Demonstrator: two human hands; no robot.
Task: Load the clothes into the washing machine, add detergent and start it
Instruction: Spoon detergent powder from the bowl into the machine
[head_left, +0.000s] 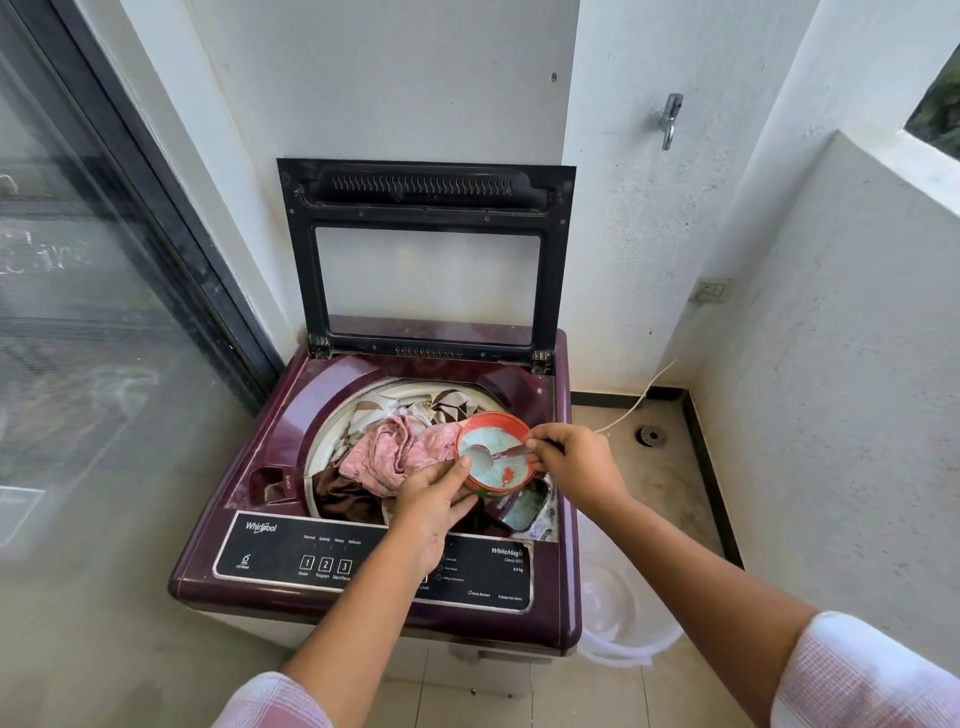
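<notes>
Over the open drum, left hand (434, 491) grips the red detergent tub (493, 452); right hand (571, 460) pinches a spoon (496, 453) dipped in powder. Clothes (395, 452) are loaded in the washing machine (291, 447), so the step is dosing detergent. Next likely: tip the spoonful into the dispenser tray (524, 509) just below.

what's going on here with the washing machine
A person is adding detergent to a top-loading washing machine whose lid stands open. The left hand holds a small red tub of pale blue powder over the drum, and the right hand dips a spoon into it. Clothes already fill the drum, pink fabric on top. Some powder sits in the detergent tray below the tub.
</notes>
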